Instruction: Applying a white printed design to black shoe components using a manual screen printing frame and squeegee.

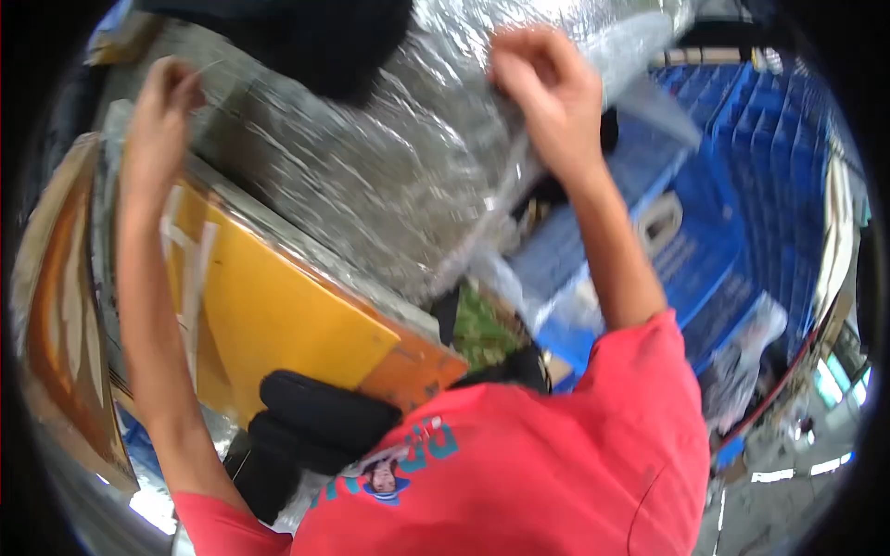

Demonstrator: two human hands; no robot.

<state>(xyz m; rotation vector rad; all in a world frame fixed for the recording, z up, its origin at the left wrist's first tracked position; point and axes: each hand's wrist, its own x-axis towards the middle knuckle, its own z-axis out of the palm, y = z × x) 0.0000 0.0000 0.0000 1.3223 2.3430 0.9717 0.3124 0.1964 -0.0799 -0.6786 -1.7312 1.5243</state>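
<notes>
My left hand (165, 116) is raised over the left end of a table covered in clear plastic film (371, 185). Its fingertips are pinched together, and a thin pale strand (213, 66) juts out beside them. At the far right of the film, my right hand (556, 88) hovers with thumb and fingers curled together; what they hold, if anything, is too small to make out. Between the hands, at the far edge, lies a black cloth (306, 42), partly cut off by the picture's rim.
A yellow panel (287, 306) forms the table's near side, with black padded pieces (324, 412) close to my body. Blue plastic crates (769, 139) stand at the right, near a clear plastic bag (746, 361). Brown cardboard (65, 306) leans at the left.
</notes>
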